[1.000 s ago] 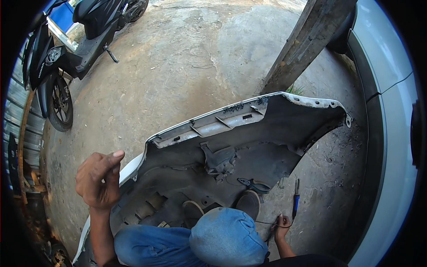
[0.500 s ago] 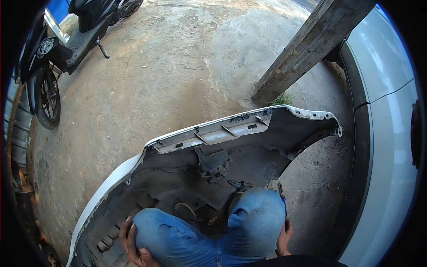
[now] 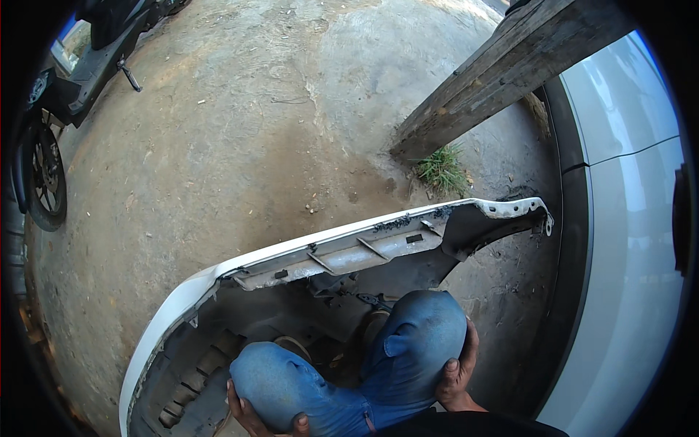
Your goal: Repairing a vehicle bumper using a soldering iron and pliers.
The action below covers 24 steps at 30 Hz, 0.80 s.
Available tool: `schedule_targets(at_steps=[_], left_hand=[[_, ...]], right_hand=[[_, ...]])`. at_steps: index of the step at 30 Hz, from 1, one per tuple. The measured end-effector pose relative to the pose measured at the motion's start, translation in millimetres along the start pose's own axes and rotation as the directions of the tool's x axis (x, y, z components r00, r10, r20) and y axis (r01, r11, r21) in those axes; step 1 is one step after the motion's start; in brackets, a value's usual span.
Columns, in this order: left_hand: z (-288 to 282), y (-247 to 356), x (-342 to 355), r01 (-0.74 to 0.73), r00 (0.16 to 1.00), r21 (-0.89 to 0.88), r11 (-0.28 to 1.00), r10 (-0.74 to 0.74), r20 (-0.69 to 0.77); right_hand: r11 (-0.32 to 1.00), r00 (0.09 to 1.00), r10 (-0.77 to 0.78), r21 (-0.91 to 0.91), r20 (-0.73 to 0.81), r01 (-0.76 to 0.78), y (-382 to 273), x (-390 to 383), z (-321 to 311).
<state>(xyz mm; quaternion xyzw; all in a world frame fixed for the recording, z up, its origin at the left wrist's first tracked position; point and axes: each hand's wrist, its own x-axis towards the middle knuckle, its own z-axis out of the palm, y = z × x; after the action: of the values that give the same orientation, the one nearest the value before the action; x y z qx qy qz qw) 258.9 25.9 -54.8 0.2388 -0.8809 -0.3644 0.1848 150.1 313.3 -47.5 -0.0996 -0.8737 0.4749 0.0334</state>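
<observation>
A car bumper cover (image 3: pixel 397 251), white outside and grey-black inside, lies around my legs with its hollow side toward me. My left hand (image 3: pixel 255 419) rests against the outer side of my left knee (image 3: pixel 269 375), thumb and fingers apart. My right hand (image 3: pixel 460 371) cups the outer side of my right knee (image 3: pixel 429 328). Its fingers stretch up along the denim and the thumb stands apart. I see no tool in either hand, though the right palm is hidden. A dark bracket (image 3: pixel 324 284) shows partly behind the bumper's upper flange.
A white car (image 3: pixel 626 218) with dark lower trim stands close on the right. A wooden post (image 3: pixel 502 80) leans beyond the bumper, with a grass tuft (image 3: pixel 444 167) at its foot. On the far left is a parked black motorbike (image 3: pixel 47 175). The ground is rough concrete.
The thin tool with a blue handle beside my right hand has gone from view. That hand has moved up onto my knee. The bumper's inside is seen more steeply, and the whole view has shifted.
</observation>
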Motion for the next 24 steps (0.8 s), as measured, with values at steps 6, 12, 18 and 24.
schedule_targets(at_steps=[6,12,18,24], left_hand=[[6,10,19,0.004,0.998,0.022,1.0,-0.005,0.057],[12,13,29,0.0,0.999,-0.048,0.999,0.002,0.037],[15,6,29,-0.011,1.0,-0.043,0.999,0.012,0.028],[16,-1,26,-0.084,0.996,-0.093,0.992,0.083,-0.013]], right_hand=[[0.996,0.999,-0.024,-0.085,0.033,0.026,0,27,17],[0.994,0.995,-0.049,-0.089,0.085,0.057,-7,41,25],[0.996,0.992,-0.06,-0.054,0.109,0.066,2,42,25],[0.996,0.99,-0.061,-0.059,0.129,0.069,0,46,24]])
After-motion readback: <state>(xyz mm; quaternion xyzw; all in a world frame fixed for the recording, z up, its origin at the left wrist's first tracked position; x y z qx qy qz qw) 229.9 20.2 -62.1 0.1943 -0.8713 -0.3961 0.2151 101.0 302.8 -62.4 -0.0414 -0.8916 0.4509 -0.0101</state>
